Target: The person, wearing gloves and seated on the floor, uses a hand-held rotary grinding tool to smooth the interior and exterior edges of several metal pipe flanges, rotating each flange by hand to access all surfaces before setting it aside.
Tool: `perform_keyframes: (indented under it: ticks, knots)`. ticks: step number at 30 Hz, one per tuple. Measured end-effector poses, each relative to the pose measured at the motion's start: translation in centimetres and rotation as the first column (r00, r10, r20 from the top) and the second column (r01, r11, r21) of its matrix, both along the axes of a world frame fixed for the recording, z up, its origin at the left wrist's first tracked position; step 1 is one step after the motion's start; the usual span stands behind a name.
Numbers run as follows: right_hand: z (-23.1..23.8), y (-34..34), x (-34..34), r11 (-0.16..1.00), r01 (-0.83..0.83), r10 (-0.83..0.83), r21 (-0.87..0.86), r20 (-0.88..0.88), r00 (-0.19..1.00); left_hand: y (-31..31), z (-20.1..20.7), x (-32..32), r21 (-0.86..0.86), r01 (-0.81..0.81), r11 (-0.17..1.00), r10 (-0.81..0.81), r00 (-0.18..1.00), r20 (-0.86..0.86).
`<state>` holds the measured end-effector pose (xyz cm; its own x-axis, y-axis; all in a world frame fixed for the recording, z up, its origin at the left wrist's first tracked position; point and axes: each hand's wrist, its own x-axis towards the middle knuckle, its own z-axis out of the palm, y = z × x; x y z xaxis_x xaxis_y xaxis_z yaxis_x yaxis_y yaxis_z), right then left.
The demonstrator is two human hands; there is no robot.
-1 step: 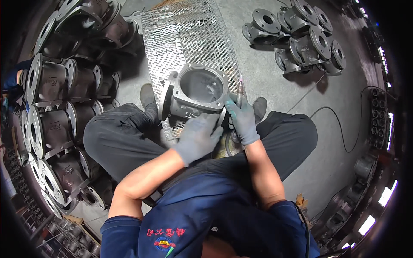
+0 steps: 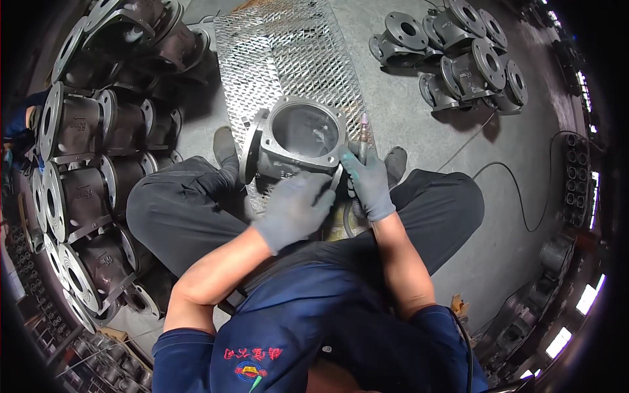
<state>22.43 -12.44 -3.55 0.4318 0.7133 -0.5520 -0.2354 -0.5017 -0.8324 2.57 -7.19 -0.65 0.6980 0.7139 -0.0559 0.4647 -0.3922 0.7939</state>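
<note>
1. Head view: grey floor spreads from 12 round to 4 o'clock.
2. Stack of dark flanged castings, several rows high, fills 8 to 11 o'clock.
3. Legs in dark trousers bend outward, one knee toward 9 o'clock, the other toward 3.
4. Mesh, a shiny metal strip on the floor, runs up to 12 o'clock between the shoes.
5. Pile of smaller-looking castings sits on the floor at 1 to 2 o'clock, well apart from the hands.
6. Casting lies just above centre, near 12 o'clock, over the near part of the mesh. Its wide round opening faces up; another round flange stands at its 9 o'clock side.
7. Left hand, grey-gloved, is at the casting's 6 o'clock side, fingers together, thumb apart; blur hides whether it grips.
8. Right hand, gloved with green-stained fingertips, is at the casting's 4 o'clock corner, closed round a tool.
9. Shoes show at 11 and 1 o'clock.
10. Tool, slim, points toward 12 o'clock, its pinkish tip beside the casting.
</note>
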Motion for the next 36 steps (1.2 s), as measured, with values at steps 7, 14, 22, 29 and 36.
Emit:
perform_keyframes:
  ticks: [7,14,22,29,36]
  knots:
    - [1.8,-0.3,-1.1,0.983,-0.164,0.165,-0.087,-0.003,0.986,9.4,-1.3,-6.7,-0.074,-0.698,0.713,0.700,0.714,0.017]
    - [1.2,-1.4,-1.2,0.982,-0.187,0.178,0.025,0.204,0.963,10.7,-6.1,-6.9,-0.533,-0.458,0.712,0.456,0.878,-0.146]
    - [5.6,1.2,0.3,0.921,-0.358,0.389,-0.154,0.324,0.862,10.2,-8.6,-7.2,-0.631,-0.367,0.684,0.569,0.810,0.146]
    - [9.3,3.1,4.5,0.735,-0.599,0.642,-0.318,0.611,0.464,10.3,0.8,-5.6,-0.474,-0.457,0.752,0.566,0.817,0.109]
    - [9.3,6.8,2.0,0.373,-0.724,0.803,-0.581,0.593,-0.063,9.7,1.1,-5.6,-0.013,-0.451,0.893,0.447,0.882,0.149]
